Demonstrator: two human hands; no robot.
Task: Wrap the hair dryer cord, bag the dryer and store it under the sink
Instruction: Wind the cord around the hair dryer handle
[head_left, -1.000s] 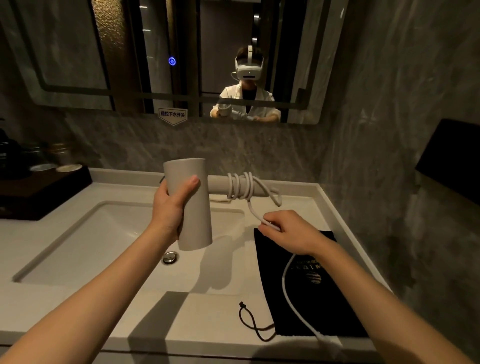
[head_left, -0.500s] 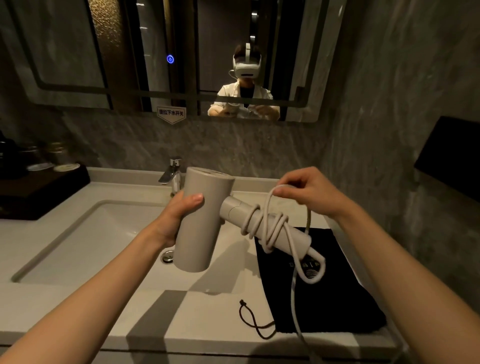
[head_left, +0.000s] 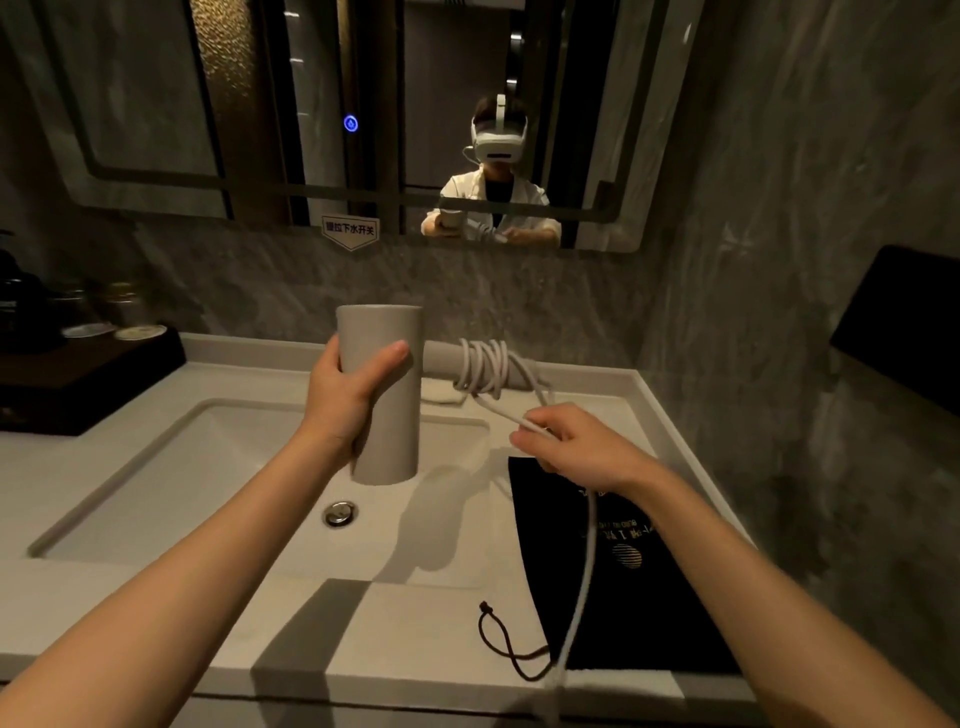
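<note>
A beige hair dryer (head_left: 387, 415) stands upright in the air above the sink, its barrel gripped by my left hand (head_left: 343, 397). Its handle (head_left: 441, 358) points right, with several loops of the white cord (head_left: 485, 371) wound around it. My right hand (head_left: 576, 449) pinches the cord just below the handle's end. The loose rest of the cord (head_left: 582, 587) hangs from that hand down past the counter's front edge. A black drawstring bag (head_left: 623, 597) lies flat on the counter under my right forearm, its brown drawstring (head_left: 506, 644) trailing to the left.
A white sink basin (head_left: 171, 483) with a metal drain plug (head_left: 340, 513) is set in the white countertop (head_left: 415, 639). A dark tray (head_left: 78, 374) with jars sits at back left. A mirror (head_left: 363, 130) hangs above. A grey stone wall (head_left: 779, 364) rises close on the right.
The dryer has swung back upright with the handle pointing right. My right hand came down from above the handle to below it, carrying the cord around for another loop.
</note>
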